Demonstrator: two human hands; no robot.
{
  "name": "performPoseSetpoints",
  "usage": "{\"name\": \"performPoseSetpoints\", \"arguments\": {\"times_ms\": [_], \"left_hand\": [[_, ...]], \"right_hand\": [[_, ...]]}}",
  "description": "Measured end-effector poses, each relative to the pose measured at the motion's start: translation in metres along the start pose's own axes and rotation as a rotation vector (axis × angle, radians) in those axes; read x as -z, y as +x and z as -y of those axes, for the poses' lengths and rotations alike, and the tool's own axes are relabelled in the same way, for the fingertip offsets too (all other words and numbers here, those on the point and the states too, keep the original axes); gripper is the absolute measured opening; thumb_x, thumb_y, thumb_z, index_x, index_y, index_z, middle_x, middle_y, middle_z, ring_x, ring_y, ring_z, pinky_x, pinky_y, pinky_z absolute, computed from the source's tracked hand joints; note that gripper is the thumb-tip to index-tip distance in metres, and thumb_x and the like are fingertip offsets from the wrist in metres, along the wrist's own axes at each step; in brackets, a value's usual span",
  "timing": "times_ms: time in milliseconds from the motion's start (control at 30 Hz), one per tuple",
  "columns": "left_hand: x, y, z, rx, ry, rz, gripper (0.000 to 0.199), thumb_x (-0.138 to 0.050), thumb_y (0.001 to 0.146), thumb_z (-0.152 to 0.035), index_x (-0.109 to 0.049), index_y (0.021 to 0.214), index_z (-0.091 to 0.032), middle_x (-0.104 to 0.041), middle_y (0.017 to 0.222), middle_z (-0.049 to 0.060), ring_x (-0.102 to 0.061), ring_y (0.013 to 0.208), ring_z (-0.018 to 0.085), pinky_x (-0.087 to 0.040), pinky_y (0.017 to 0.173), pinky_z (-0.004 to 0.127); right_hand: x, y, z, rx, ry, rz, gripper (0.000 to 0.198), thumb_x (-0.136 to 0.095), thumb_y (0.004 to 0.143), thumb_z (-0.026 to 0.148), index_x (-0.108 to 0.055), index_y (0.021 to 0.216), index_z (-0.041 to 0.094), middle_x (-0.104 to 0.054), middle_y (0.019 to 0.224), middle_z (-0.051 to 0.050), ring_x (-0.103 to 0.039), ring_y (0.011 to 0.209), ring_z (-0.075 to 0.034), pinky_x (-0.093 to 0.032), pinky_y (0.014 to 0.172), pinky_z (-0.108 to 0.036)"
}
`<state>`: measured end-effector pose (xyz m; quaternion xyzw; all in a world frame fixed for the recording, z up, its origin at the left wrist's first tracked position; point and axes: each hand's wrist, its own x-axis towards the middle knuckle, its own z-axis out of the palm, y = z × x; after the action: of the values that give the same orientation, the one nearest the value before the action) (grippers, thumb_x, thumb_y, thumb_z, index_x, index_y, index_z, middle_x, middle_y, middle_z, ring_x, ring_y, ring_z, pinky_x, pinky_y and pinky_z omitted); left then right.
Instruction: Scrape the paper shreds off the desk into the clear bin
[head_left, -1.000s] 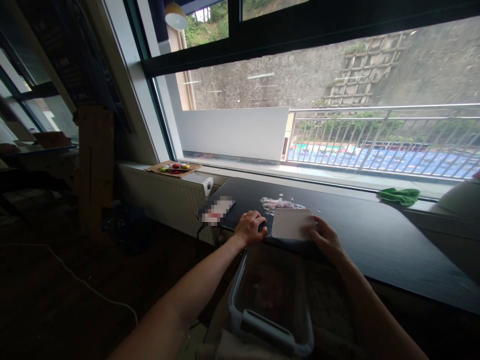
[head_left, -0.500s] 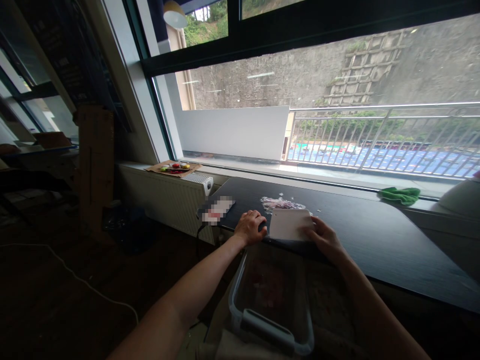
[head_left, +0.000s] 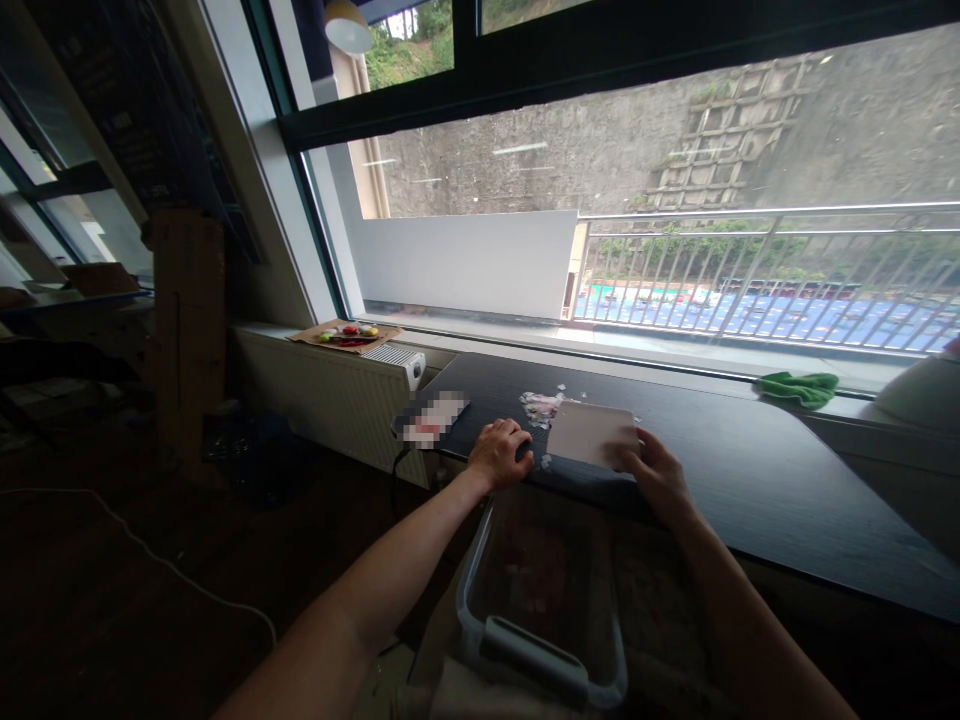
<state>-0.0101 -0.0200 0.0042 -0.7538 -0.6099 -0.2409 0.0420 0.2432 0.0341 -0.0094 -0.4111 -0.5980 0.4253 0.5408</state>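
In my right hand [head_left: 656,472] is a pale, flat rectangular plate [head_left: 592,433] with rounded corners, pinched at its right edge between thumb and fingers. It stands tilted over the black tabletop [head_left: 720,460], in front of a heap of small whitish and pink scraps [head_left: 538,407] that it partly hides. My left hand [head_left: 499,455] rests at the near table edge, fingers curled; what they close on, if anything, is hidden. Below both hands sits a clear plastic box [head_left: 466,590] with a handle clip, its reddish contents dim.
A phone-like object [head_left: 435,420], blurred out, lies on the table's left end with a cable hanging. A green cloth [head_left: 796,389] is on the sill at right. Left are a radiator [head_left: 330,385] and a board with colourful items [head_left: 346,335].
My right hand has moved the plate slightly right and up, away from my left hand. A few scraps now show at the near table edge. My left hand has stayed put.
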Motion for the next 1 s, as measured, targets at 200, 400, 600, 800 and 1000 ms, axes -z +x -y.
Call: {"name": "performPoseSetpoints", "arguments": {"times_ms": [200, 400, 600, 800, 1000], "left_hand": [[0.000, 0.000, 0.000, -0.006, 0.012, 0.000, 0.023, -0.057, 0.081, -0.030, -0.065, 0.101, -0.022, -0.061, 0.103, 0.006, -0.054, 0.100, 0.023, -0.044, 0.092, 0.039], [-0.001, 0.000, 0.001, 0.000, 0.007, -0.003, 0.022, -0.058, 0.080, -0.030, -0.065, 0.100, -0.023, -0.061, 0.103, 0.005, -0.054, 0.100, 0.022, -0.044, 0.092, 0.039], [-0.001, 0.000, 0.000, -0.005, 0.010, -0.009, 0.022, -0.057, 0.080, -0.031, -0.065, 0.100, -0.023, -0.061, 0.103, 0.005, -0.054, 0.100, 0.022, -0.044, 0.092, 0.039], [-0.001, 0.000, 0.000, -0.002, 0.021, -0.002, 0.024, -0.057, 0.081, -0.031, -0.065, 0.100, -0.022, -0.061, 0.103, 0.006, -0.054, 0.100, 0.023, -0.044, 0.092, 0.039], [-0.001, 0.000, 0.000, -0.003, 0.018, -0.011, 0.023, -0.056, 0.081, -0.032, -0.066, 0.099, -0.022, -0.061, 0.102, 0.006, -0.054, 0.099, 0.022, -0.044, 0.092, 0.039]], "right_hand": [[-0.001, -0.002, 0.002, -0.017, -0.064, 0.026, 0.051, -0.072, 0.068, 0.046, -0.063, 0.109, 0.018, -0.076, 0.090, -0.007, -0.072, 0.083, -0.025, -0.059, 0.075, -0.041], [-0.001, 0.000, -0.004, -0.004, -0.078, -0.035, 0.052, -0.069, 0.068, 0.045, -0.062, 0.111, 0.018, -0.076, 0.090, -0.006, -0.071, 0.082, -0.025, -0.058, 0.076, -0.042], [-0.002, -0.001, 0.000, -0.039, -0.060, 0.045, 0.046, -0.069, 0.068, 0.041, -0.065, 0.108, 0.019, -0.076, 0.091, -0.006, -0.071, 0.084, -0.024, -0.058, 0.076, -0.039], [-0.002, -0.003, 0.006, -0.062, -0.073, -0.010, 0.044, -0.068, 0.066, 0.037, -0.066, 0.107, 0.018, -0.075, 0.089, -0.005, -0.070, 0.083, -0.024, -0.057, 0.075, -0.038], [-0.003, -0.002, 0.006, -0.051, -0.100, 0.016, 0.042, -0.068, 0.066, 0.037, -0.068, 0.103, 0.019, -0.075, 0.092, -0.005, -0.069, 0.085, -0.024, -0.057, 0.074, -0.036]]}}
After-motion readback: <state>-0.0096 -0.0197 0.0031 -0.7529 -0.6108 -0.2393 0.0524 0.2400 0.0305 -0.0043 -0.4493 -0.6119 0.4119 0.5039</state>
